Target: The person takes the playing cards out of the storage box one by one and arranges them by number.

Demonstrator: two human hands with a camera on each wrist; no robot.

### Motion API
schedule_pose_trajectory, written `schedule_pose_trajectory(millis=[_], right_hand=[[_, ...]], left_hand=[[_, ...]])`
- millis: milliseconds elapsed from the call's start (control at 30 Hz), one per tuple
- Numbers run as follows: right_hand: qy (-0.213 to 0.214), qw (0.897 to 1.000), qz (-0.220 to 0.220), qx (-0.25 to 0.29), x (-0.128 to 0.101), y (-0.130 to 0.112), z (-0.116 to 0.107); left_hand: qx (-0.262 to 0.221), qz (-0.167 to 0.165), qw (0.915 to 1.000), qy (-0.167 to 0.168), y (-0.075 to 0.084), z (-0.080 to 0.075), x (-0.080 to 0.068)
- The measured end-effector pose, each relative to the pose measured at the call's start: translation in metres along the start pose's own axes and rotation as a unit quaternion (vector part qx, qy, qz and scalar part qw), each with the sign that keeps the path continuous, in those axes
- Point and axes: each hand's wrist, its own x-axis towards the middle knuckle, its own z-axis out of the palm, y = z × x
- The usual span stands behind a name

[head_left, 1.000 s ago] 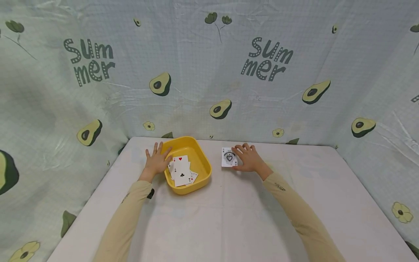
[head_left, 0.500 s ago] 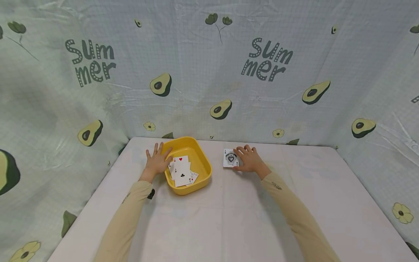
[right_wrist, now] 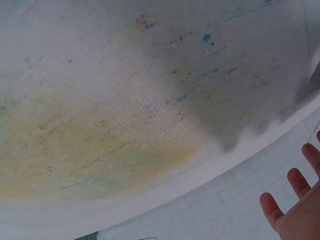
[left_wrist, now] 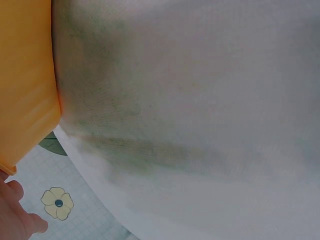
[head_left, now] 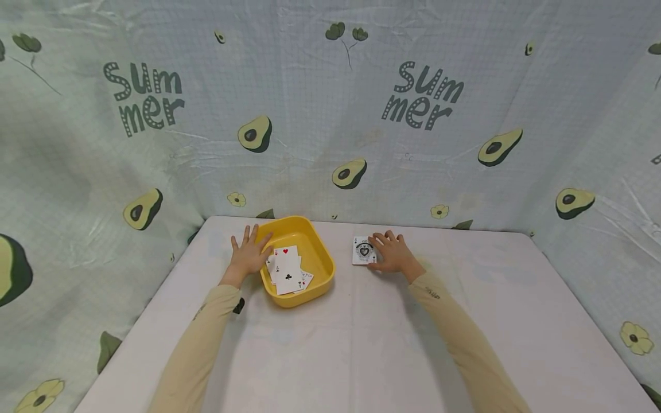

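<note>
The place looks like a makeshift recording booth rather than a lived-in room. A pale cloth backdrop [head_left: 330,115] printed with avocados, small flowers and the word "Summer" hangs creased across the back and both sides, closing off whatever lies behind it. Inside this tent of fabric stands one table [head_left: 361,344] under a faintly stained white cover, and it carries only a yellow tub [head_left: 315,281] and some playing cards [head_left: 364,250].

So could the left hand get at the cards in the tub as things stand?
Probably yes. The left hand rests on the yellow tub's left rim, right beside the cards, which lie uncovered in the open tub; nothing is in between.
</note>
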Motion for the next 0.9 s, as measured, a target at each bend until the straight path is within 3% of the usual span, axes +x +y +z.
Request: schedule_pose_trajectory(millis=[900], right_hand=[[-0.017, 1.000, 0.012, -0.020, 0.0033, -0.0026, 0.0014]], left_hand=[[0.008, -0.006, 0.9999, 0.004, 0.0010, -0.0004, -0.0021]])
